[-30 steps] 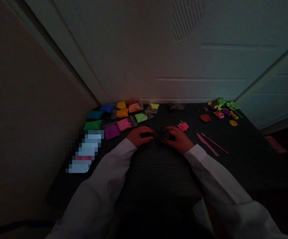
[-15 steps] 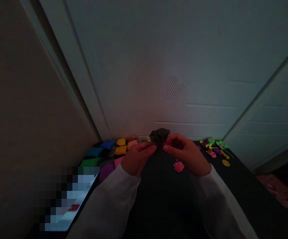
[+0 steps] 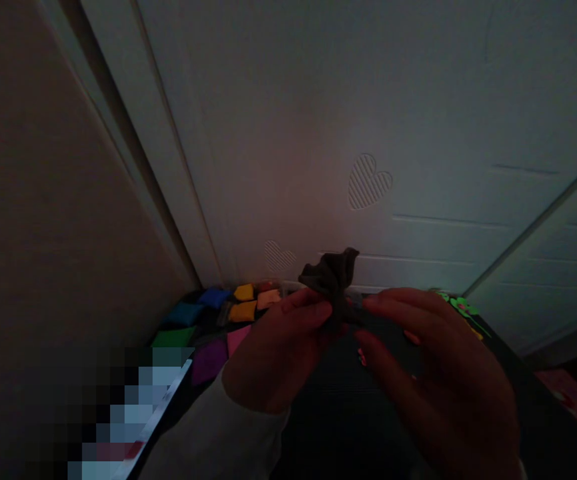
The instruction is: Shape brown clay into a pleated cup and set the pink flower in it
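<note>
Half spread, the right hand (image 3: pixel 448 363) perhaps touches the dark ruffled piece (image 3: pixel 332 277) the left hand (image 3: pixel 279 353) pinches.

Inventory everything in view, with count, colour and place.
Embossed panel: one, greyish, background
Plain wall: one, brownish, left
Flat tabletop: one, black, below
Ruffled, clay-like piece: one, dark brown, centre
Flat bags: at least eight, multicoloured, centre left
Pixelated, lit rectangle: one, pale blue, lower left
Crinkled piece: one, pink, centre
Lump: one, reddish, right
Flower-shaped piece: one, green, right
Patterned flat item: one, reddish, right edge
Left sleeve: one, whitish, lower left
Left hand: one, holding ruffled piece
Right hand: one, lower right
</note>
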The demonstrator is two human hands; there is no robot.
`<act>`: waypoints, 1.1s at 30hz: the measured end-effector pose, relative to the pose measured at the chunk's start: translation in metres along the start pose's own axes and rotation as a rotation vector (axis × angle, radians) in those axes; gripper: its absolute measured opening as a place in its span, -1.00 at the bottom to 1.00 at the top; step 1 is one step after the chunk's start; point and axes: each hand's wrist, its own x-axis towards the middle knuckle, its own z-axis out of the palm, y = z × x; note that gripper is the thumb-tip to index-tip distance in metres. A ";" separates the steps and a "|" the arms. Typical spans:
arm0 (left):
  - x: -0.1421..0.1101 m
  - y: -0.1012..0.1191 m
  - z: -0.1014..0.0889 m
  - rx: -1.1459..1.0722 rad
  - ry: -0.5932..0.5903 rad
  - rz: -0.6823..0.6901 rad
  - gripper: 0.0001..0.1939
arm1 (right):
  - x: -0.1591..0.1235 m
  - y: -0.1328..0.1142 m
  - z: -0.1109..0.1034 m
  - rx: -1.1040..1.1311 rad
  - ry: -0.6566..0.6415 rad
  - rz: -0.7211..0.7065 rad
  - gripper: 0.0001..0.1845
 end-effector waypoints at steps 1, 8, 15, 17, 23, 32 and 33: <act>0.000 0.000 0.001 0.004 -0.009 0.005 -0.86 | 0.000 -0.001 0.001 -0.060 0.004 -0.024 -0.69; -0.001 -0.002 0.009 -0.023 0.012 0.011 -0.85 | 0.000 -0.003 0.007 -0.235 0.022 -0.043 -0.80; -0.007 -0.002 0.018 -0.042 0.117 0.028 -0.88 | 0.001 -0.007 0.006 -0.294 0.054 -0.037 -0.76; -0.007 -0.003 0.019 -0.046 0.103 0.045 -0.88 | 0.001 -0.008 0.006 -0.294 0.050 -0.040 -0.78; -0.008 -0.008 0.022 -0.069 0.140 0.049 -0.88 | 0.000 -0.008 0.008 -0.342 0.102 -0.056 -0.85; -0.007 -0.009 0.023 -0.113 0.152 0.086 -0.88 | 0.000 -0.008 0.007 -0.336 0.121 -0.065 -0.77; -0.006 -0.008 0.022 -0.109 0.147 0.096 -0.89 | -0.001 -0.008 0.006 -0.336 0.117 -0.061 -0.74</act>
